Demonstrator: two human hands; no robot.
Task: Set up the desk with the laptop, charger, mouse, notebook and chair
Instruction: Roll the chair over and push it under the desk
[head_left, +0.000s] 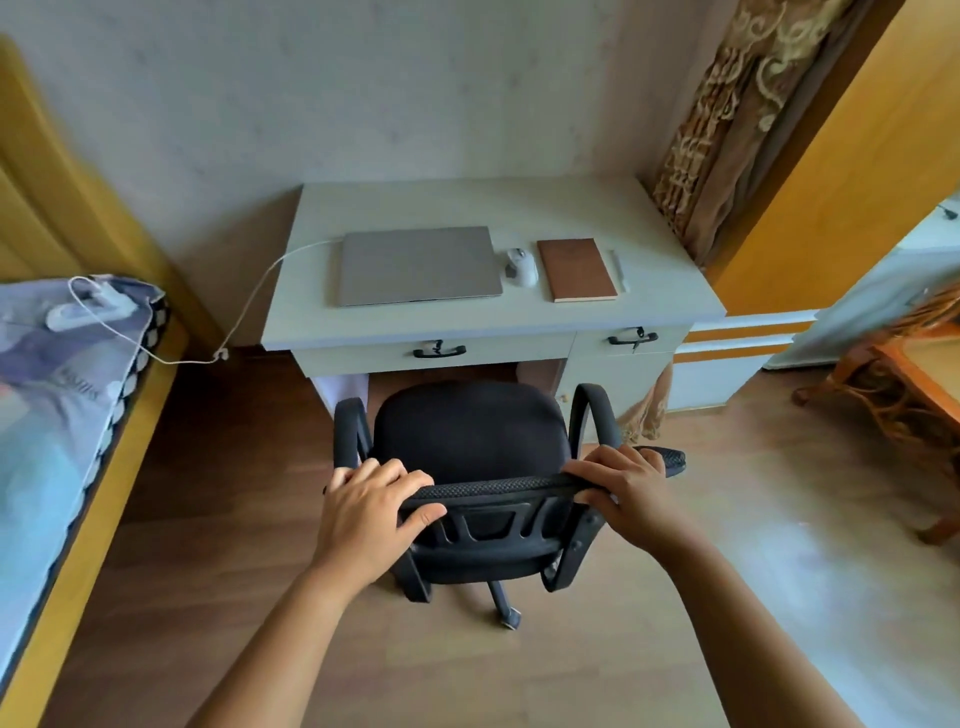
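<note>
Left hand (366, 512): lower centre of the frame, fingers curled over the top left edge of the backrest, gripping it.
Right hand (626, 493): lower centre right, gripping the top right edge of the same backrest.
Chair (467, 441): black, centre of the frame, on the wood floor, seat facing the desk's knee gap.
Desk (467, 208): pale, upper centre, against the wall.
Laptop (418, 265): grey, closed, lying flat on the desk, left of middle.
Charger (106, 304): white, on the bed at the left edge; its cable (249, 301) runs to the laptop's left side.
Mouse (521, 266): white, just right of the laptop.
Notebook (576, 270): brown, closed, just right of the mouse.
</note>
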